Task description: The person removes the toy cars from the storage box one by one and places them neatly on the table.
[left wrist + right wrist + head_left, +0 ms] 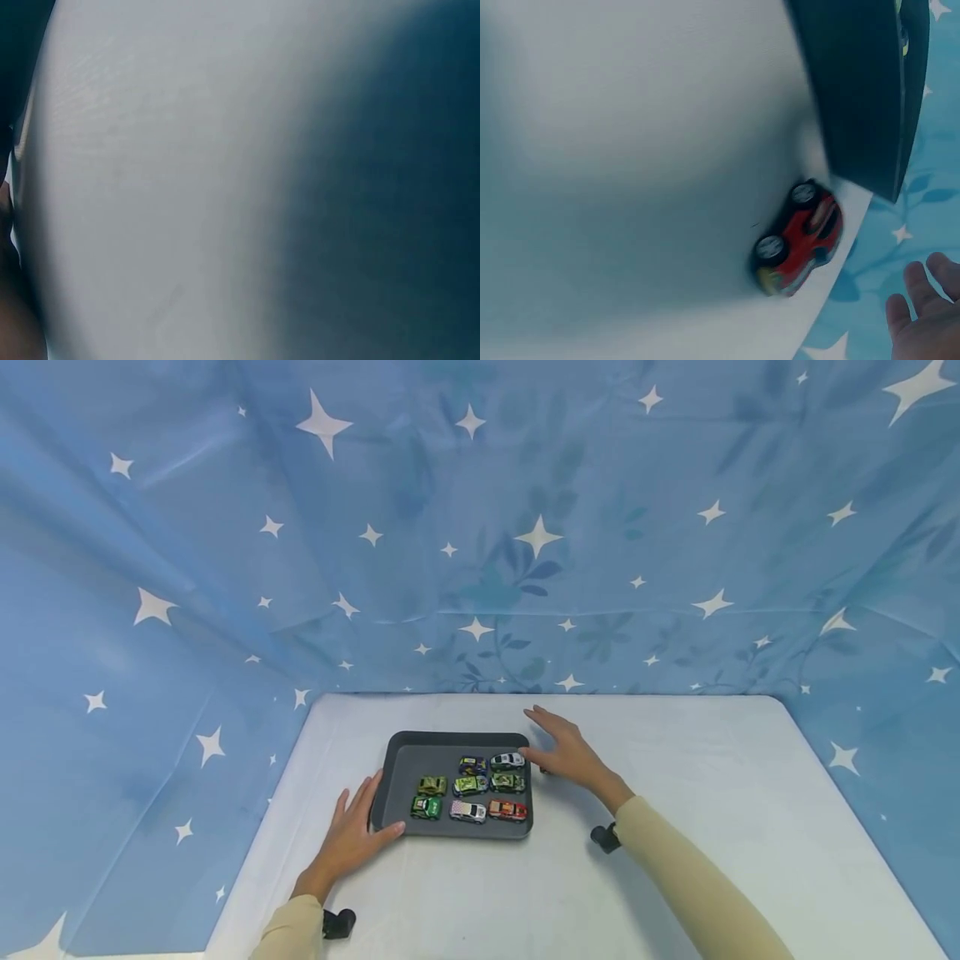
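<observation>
A dark grey rectangular tray (450, 828) lies on the white table with several toy cars in it, among them a green one (426, 808), a white one (468, 812) and a red-orange one (507, 810). My left hand (348, 835) rests at the tray's left side, fingers stretched along the rim and thumb at the front edge. By the far right corner, my right hand (566, 752) has its fingers extended, close to a silver car (507, 760). Outside the tray, a red toy car (802, 236) sits beside its wall, mostly hidden under the right hand in the head view.
The white table (675, 860) runs to a blue curtain (420, 527) with white stars at the back and sides. Black wrist mounts (339, 924) show on both forearms. In the left wrist view, most of the picture is blurred.
</observation>
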`<action>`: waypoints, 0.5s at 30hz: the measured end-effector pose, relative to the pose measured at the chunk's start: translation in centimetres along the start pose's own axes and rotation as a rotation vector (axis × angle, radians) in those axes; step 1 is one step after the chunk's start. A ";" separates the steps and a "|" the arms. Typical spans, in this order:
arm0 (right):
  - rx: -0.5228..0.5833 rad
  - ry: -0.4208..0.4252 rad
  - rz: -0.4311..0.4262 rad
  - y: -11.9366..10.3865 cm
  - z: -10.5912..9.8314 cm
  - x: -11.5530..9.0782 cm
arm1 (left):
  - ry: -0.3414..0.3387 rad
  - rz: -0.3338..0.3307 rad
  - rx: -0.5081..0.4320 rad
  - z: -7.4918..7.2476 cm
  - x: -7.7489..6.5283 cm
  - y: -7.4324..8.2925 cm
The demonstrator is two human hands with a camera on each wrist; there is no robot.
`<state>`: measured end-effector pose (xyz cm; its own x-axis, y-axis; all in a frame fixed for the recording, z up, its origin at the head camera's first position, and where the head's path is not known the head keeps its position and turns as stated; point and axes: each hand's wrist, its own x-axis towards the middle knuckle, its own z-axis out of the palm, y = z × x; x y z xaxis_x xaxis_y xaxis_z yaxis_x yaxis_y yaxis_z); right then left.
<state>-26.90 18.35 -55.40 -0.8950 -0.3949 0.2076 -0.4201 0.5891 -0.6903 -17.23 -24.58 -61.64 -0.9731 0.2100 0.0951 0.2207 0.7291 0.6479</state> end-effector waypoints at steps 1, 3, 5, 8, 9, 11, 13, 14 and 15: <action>-0.003 -0.004 -0.006 -0.3 0.1 0.2 | -0.004 0.003 0.002 0.0 0.0 -0.1; -0.011 -0.016 -0.010 -0.9 0.2 0.7 | -0.013 0.002 0.000 0.1 0.1 -0.1; -0.031 -0.026 -0.018 -1.4 0.4 1.2 | -0.018 0.004 0.004 0.1 0.2 -0.1; -0.040 -0.044 -0.031 -2.1 0.7 1.8 | -0.022 -0.002 0.004 0.0 0.2 0.0; -0.039 -0.048 -0.039 -2.3 0.9 2.0 | -0.024 -0.004 0.003 -0.1 0.2 0.1; -0.044 -0.061 -0.054 -2.6 1.3 2.4 | -0.025 -0.007 0.006 0.0 0.2 0.0; -0.045 -0.072 -0.066 -2.9 1.9 2.8 | -0.035 -0.020 0.016 -0.1 0.2 -0.1; -0.041 -0.075 -0.075 -3.1 2.1 3.0 | -0.037 -0.021 0.021 0.0 0.2 -0.2; -0.040 -0.079 -0.084 -3.3 2.4 3.1 | -0.039 -0.026 0.018 0.0 0.2 -0.2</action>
<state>-27.98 13.50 -54.17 -0.8423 -0.4975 0.2074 -0.5004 0.5789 -0.6438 -17.45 -24.69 -61.69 -0.9752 0.2160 0.0492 0.1973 0.7458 0.6363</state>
